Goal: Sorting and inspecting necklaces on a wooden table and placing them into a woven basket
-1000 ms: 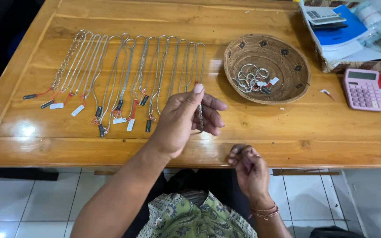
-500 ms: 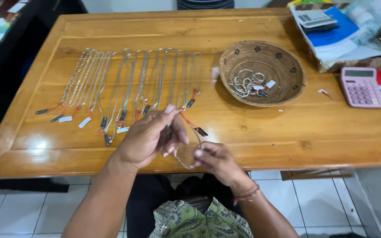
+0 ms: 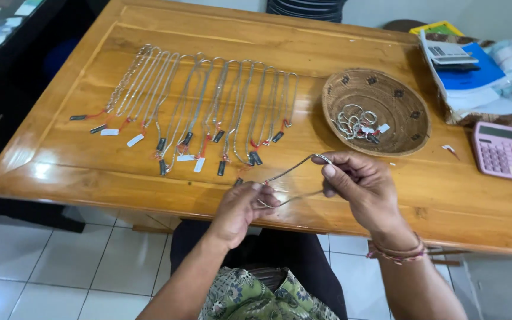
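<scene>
A silver chain necklace point(image 3: 294, 170) is stretched between both of my hands above the near edge of the wooden table point(image 3: 339, 47). My left hand point(image 3: 241, 207) pinches its lower end, and my right hand point(image 3: 360, 186) holds the upper looped end between thumb and fingers. Behind them, several silver necklaces point(image 3: 202, 101) with small tags lie side by side in a row on the table. A round woven basket point(image 3: 410, 112) to the right of the row holds several more tangled chains with tags.
A pink calculator point(image 3: 496, 151) sits at the right edge. Behind it are blue papers, a grey calculator point(image 3: 448, 53) and a box. A white tiled floor point(image 3: 48, 261) shows below the table's near edge, and a dark counter stands at the far left.
My left hand lifted a necklace off the right end of the row and drew it toward me. My right hand came up to meet it, and both now hold the chain stretched out.
</scene>
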